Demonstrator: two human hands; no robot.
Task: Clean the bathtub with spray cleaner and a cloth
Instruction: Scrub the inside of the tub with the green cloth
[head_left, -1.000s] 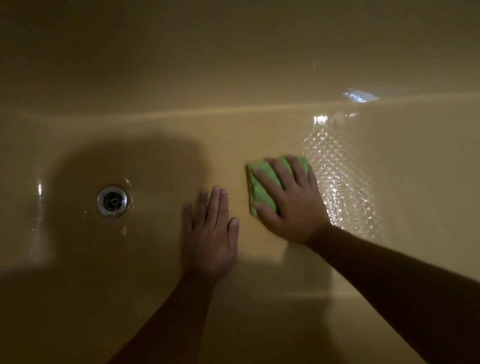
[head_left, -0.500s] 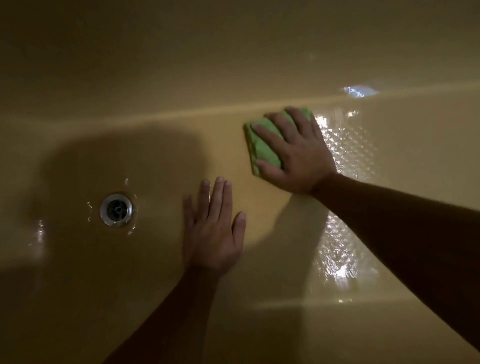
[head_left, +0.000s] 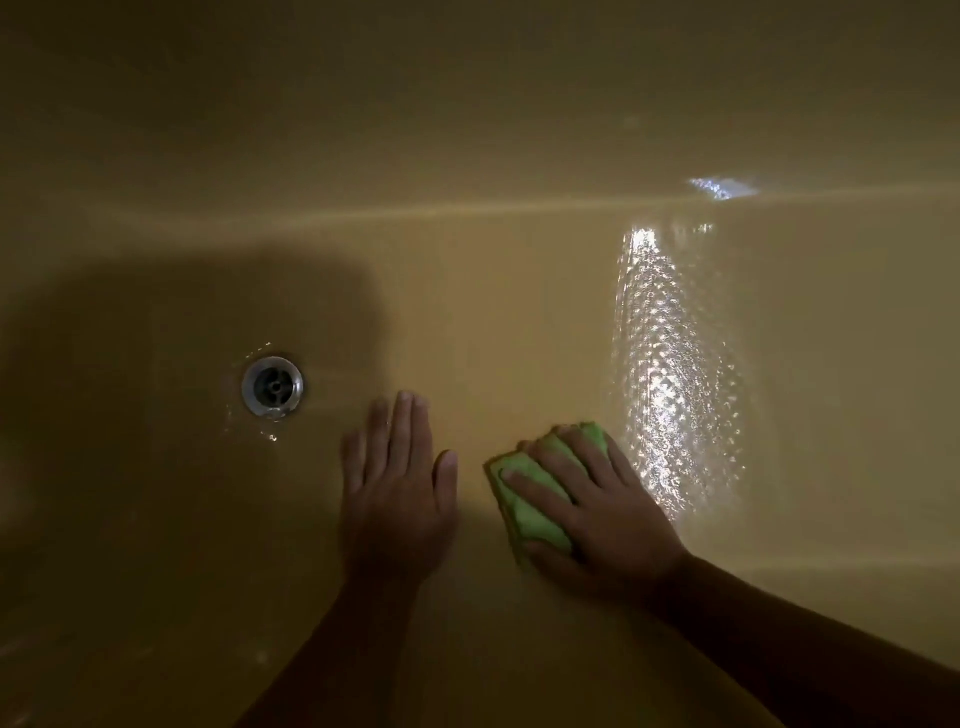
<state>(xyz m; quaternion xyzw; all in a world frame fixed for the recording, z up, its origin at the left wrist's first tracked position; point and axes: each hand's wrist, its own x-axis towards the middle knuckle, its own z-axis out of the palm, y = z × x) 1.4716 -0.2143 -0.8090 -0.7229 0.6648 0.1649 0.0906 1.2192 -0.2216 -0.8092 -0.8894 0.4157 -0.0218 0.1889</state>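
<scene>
The yellow bathtub (head_left: 519, 322) fills the view, dimly lit. A folded green cloth (head_left: 530, 512) lies on the tub floor under my right hand (head_left: 608, 509), whose fingers are spread flat on top and press it down, thumb along its near edge. My left hand (head_left: 397, 499) rests flat on the tub floor just left of the cloth, fingers straight and together, holding nothing. No spray bottle is in view.
A round metal drain (head_left: 272, 385) sits in the floor to the left of my left hand, with droplets around it. A wet, glittering strip (head_left: 670, 395) runs down the floor right of the cloth. The far tub wall rises beyond a bright seam.
My right hand has drawn the cloth back from the far seam toward me, next to my left hand. The left hand stays planted on the floor.
</scene>
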